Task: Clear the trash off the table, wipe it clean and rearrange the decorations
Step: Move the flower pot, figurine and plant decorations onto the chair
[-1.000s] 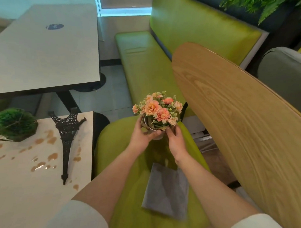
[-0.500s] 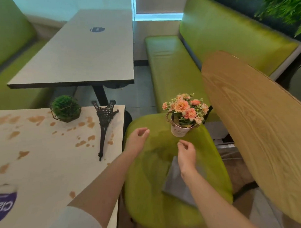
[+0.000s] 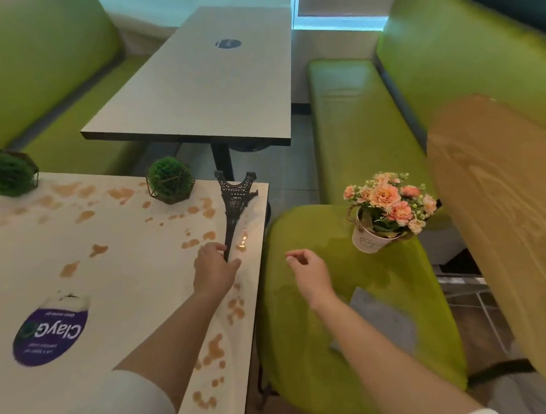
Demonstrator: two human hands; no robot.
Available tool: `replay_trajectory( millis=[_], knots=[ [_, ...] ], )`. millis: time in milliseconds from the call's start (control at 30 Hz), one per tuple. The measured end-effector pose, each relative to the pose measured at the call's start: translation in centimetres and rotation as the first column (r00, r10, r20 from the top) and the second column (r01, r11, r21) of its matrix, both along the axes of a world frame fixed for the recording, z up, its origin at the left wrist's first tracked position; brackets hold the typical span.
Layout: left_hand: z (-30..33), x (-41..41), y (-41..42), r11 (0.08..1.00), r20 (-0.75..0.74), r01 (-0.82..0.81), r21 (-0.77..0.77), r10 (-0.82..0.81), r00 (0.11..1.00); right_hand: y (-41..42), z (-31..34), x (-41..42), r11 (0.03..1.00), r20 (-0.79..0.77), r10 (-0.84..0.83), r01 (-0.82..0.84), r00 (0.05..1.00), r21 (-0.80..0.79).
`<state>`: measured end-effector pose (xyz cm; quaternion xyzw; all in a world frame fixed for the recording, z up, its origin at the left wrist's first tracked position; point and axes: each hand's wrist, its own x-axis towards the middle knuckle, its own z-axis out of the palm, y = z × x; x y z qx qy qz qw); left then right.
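My left hand (image 3: 215, 273) is on the table (image 3: 114, 288) near its right edge, fingers spread and only lightly bent around the thin tip of the Eiffel Tower model (image 3: 234, 211), which lies flat with its feet at the far right corner. My fingertips touch or nearly touch the spire; I cannot tell that I have closed on it yet. My right hand (image 3: 309, 274) hangs over the green chair seat (image 3: 307, 347), loosely curled and holding nothing.

I judge this step to be lifting the tower off so the surface can be wiped. The spire is the weakest place to hold it, so I want to slide my fingers up toward the thicker middle before I pinch, and lift it level rather than levering it by the point. It lies among the brown spills (image 3: 196, 243), so I should pick it straight up, not drag it through them.

The flower pot (image 3: 371, 241) already stands on the far part of the chair seat, and the grey cloth (image 3: 382, 322) lies nearer me on the same seat. The tower could go beside the pot, well back from the seat's edge, and clear of the cloth, which I need next.

Two green ball plants, one (image 3: 170, 180) at the table's far edge and one (image 3: 9, 174) at the far left corner, remain to be moved.
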<state>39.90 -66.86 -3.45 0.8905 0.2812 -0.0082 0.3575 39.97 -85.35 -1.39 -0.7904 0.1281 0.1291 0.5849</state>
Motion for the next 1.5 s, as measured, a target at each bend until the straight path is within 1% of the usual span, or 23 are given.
replay_trajectory(
  millis=[100, 200, 267, 367, 433, 500, 567, 633, 767, 833, 1000, 1100, 1167, 1233, 1267, 1333, 1400, 1500],
  knots=[
    [0.0, 0.1, 0.1, 0.999, -0.012, -0.032, -0.002, 0.032, 0.999, 0.7, -0.1, 0.2, 0.998, -0.013, 0.061, -0.062, 0.998, -0.022],
    [-0.4, -0.1, 0.7, 1.0, -0.068, 0.013, 0.026, -0.011, 0.998, 1.4, 0.0, 0.9, 0.995, -0.02, 0.096, -0.097, 0.995, -0.026],
    [-0.5, -0.2, 1.2, 1.0, -0.065, 0.01, 0.028, -0.008, 0.998, 1.9, 0.2, 1.6, 0.993, -0.014, 0.119, -0.119, 0.993, -0.028],
    [0.3, -0.6, 1.3, 0.999, 0.041, -0.035, -0.022, 0.036, 0.999, 2.5, 0.4, 2.6, 0.983, 0.026, 0.174, -0.172, 0.984, -0.065],
    [1.1, -0.9, 1.5, 0.994, 0.144, -0.079, -0.069, 0.088, 0.986, 3.2, 0.6, 3.2, 0.965, 0.057, 0.246, -0.239, 0.968, -0.104],
    [2.1, -0.9, 1.6, 0.992, 0.199, -0.101, -0.073, 0.114, 0.973, 3.9, 0.9, 4.0, 0.937, 0.124, 0.324, -0.301, 0.938, -0.177],
    [3.0, -0.6, 1.8, 0.994, 0.235, -0.101, -0.029, 0.105, 0.966, 4.9, 1.5, 4.7, 0.9, 0.22, 0.407, -0.348, 0.887, -0.261],
    [4.2, -0.2, 1.6, 0.994, 0.256, -0.113, 0.008, 0.107, 0.961, 5.9, 2.3, 5.5, 0.876, 0.293, 0.463, -0.382, 0.836, -0.293],
    [6.7, 0.2, 0.4, 0.99, 0.276, -0.097, 0.105, 0.065, 0.959, 7.5, 3.4, 6.5, 0.828, 0.342, 0.548, -0.439, 0.763, -0.347],
    [7.9, 0.3, -0.2, 0.986, 0.279, -0.074, 0.148, 0.03, 0.96, 7.6, 3.7, 6.8, 0.826, 0.367, 0.551, -0.428, 0.75, -0.366],
    [10.9, 1.2, -1.7, 0.963, 0.241, -0.004, 0.271, -0.064, 0.968, 6.0, 5.5, 7.4, 0.875, 0.467, 0.468, -0.321, 0.75, -0.362],
    [13.2, 2.3, -3.2, 0.926, 0.199, 0.059, 0.374, -0.142, 0.97, 3.9, 7.0, 8.2, 0.851, 0.484, 0.504, -0.315, 0.716, -0.42],
    [14.7, 3.1, -4.6, 0.899, 0.222, 0.083, 0.43, -0.194, 0.956, 2.4, 7.6, 8.6, 0.848, 0.498, 0.504, -0.295, 0.706, -0.441],
    [15.9, 3.8, -5.9, 0.886, 0.288, 0.08, 0.457, -0.233, 0.929, 0.9, 8.1, 8.7, 0.858, 0.511, 0.483, -0.268, 0.711, -0.439],
    [16.2, 4.2, -6.4, 0.89, 0.323, 0.081, 0.448, -0.245, 0.914, 0.3, 8.3, 8.7, 0.865, 0.515, 0.472, -0.261, 0.716, -0.429],
    [16.6, 5.0, -7.6, 0.92, 0.368, 0.117, 0.374, -0.263, 0.892, -1.2, 8.6, 8.6, 0.884, 0.509, 0.439, -0.253, 0.74, -0.394],
    [16.6, 5.6, -8.8, 0.949, 0.382, 0.198, 0.247, -0.283, 0.88, -2.7, 8.8, 8.4, 0.897, 0.477, 0.407, -0.243, 0.779, -0.369],
    [16.4, 5.7, -10.6, 0.954, 0.37, 0.288, 0.087, -0.299, 0.88, -5.1, 9.2, 8.1, 0.899, 0.422, 0.394, -0.247, 0.817, -0.361]
  ],
)
